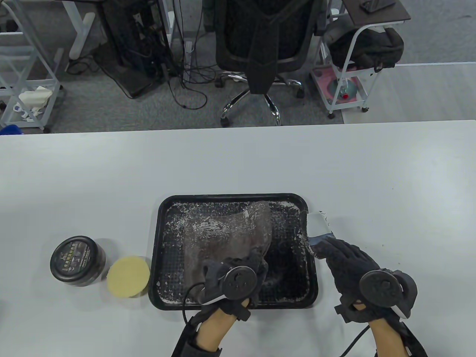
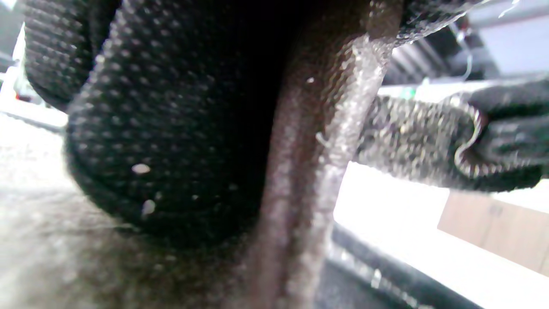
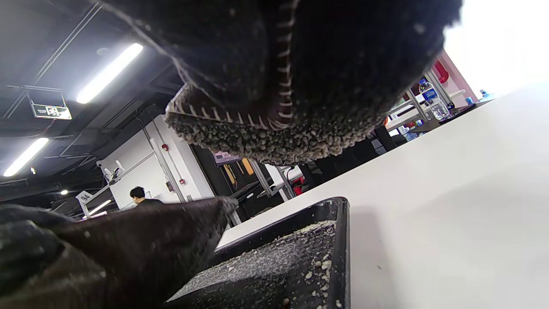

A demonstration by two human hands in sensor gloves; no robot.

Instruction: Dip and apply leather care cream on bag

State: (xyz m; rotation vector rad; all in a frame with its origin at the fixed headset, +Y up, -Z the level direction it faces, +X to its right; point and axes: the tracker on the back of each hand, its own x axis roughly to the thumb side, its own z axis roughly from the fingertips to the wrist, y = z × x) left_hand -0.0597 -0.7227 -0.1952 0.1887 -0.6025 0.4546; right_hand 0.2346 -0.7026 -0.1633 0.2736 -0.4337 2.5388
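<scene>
Black with a printed lid, the cream jar stands near the bench's front-left corner, and a pale yellow sponge pad lies just beside it on the right, touching or nearly touching the black tray. Dark brown leather, the bag lies in that tray, which is speckled with white residue (thickest along its far and left sides). The left hand rests on the bag's near end; in the left wrist view its gloved fingers press against the leather and a fold of it runs up beside them, so they appear to grip the bag, though the blur leaves the exact hold unclear. At the tray's right edge the right hand lies on the bench with its fingers stretched forward over a grey-and-white cloth that overlaps the tray's rim. Whether those fingers clench the cloth or merely rest on it, I cannot tell.
</scene>
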